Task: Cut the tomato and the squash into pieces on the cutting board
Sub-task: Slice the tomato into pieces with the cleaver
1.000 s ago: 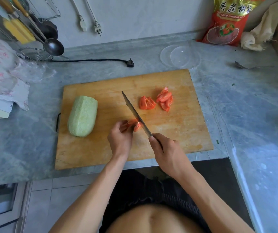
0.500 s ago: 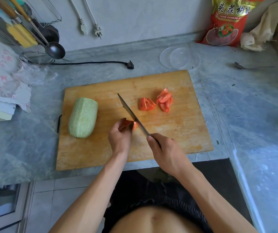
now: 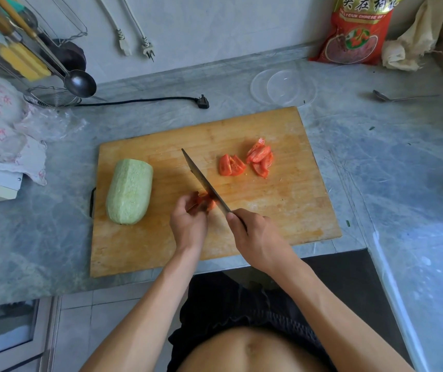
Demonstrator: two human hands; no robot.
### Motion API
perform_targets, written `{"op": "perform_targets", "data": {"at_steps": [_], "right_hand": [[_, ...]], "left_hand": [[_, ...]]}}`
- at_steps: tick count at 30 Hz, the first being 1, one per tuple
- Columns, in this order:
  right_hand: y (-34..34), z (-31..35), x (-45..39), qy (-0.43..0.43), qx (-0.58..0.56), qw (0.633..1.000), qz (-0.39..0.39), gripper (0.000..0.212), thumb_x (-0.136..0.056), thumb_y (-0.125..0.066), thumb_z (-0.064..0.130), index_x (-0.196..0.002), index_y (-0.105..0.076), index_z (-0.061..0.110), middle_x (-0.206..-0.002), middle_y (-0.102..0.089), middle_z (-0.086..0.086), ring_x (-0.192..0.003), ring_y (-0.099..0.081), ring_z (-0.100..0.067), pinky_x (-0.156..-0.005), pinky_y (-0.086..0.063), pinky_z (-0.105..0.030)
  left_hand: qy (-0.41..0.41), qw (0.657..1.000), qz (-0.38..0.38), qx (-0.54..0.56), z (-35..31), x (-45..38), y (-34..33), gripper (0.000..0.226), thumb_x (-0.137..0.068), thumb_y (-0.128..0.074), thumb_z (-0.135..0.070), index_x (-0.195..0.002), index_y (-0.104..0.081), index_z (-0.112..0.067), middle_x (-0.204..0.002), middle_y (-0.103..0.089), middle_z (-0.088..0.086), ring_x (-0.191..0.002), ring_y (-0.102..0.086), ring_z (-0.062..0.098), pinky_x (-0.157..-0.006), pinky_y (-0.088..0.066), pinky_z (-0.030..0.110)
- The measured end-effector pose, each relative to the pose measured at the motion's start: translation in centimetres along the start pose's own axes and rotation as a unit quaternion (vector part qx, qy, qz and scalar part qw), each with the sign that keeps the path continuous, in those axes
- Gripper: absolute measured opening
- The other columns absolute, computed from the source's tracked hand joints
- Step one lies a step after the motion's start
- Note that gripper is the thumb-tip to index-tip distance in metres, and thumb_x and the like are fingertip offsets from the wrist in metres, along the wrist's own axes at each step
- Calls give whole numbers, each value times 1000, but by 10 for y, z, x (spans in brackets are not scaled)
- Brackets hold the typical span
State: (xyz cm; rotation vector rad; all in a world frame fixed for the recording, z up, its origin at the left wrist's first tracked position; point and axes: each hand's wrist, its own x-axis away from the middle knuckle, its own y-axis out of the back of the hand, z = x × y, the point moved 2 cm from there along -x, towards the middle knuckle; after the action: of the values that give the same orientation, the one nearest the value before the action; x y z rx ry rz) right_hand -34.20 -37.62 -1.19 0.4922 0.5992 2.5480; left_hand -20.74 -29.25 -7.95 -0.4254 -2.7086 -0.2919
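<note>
On the wooden cutting board [image 3: 282, 210], my left hand [image 3: 188, 224] holds a tomato piece [image 3: 204, 201] down with curled fingers. My right hand [image 3: 255, 234] grips the handle of a knife [image 3: 204, 181], whose blade runs up and left beside the held piece. Several cut tomato wedges [image 3: 247, 162] lie on the board's far right part. A peeled pale green squash [image 3: 130, 191] lies whole at the board's left end.
A clear plastic lid [image 3: 283, 86] sits behind the board, a red snack bag [image 3: 357, 30] stands at the wall, and a spoon [image 3: 392, 97] lies to the right. A black power plug [image 3: 201, 102] and a utensil rack with a ladle [image 3: 79, 83] are at the back left.
The knife blade has shifted slightly left along the held tomato piece, with my left hand edging left. The squash and the cut wedges have stayed put.
</note>
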Motion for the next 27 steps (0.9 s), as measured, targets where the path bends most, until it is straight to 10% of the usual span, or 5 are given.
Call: {"op": "perform_targets", "data": {"at_steps": [27], "right_hand": [[2, -15, -23, 4, 96, 995, 2, 35, -105, -38, 36, -78, -49, 15, -59, -46, -7, -49, -36, -23, -49, -28, -31]], "left_hand": [[-4, 1000, -7, 29, 5, -7, -2, 27, -93, -61, -1, -99, -65, -27, -103, -72, 1, -99, -71, 19, -89, -57, 37]]}}
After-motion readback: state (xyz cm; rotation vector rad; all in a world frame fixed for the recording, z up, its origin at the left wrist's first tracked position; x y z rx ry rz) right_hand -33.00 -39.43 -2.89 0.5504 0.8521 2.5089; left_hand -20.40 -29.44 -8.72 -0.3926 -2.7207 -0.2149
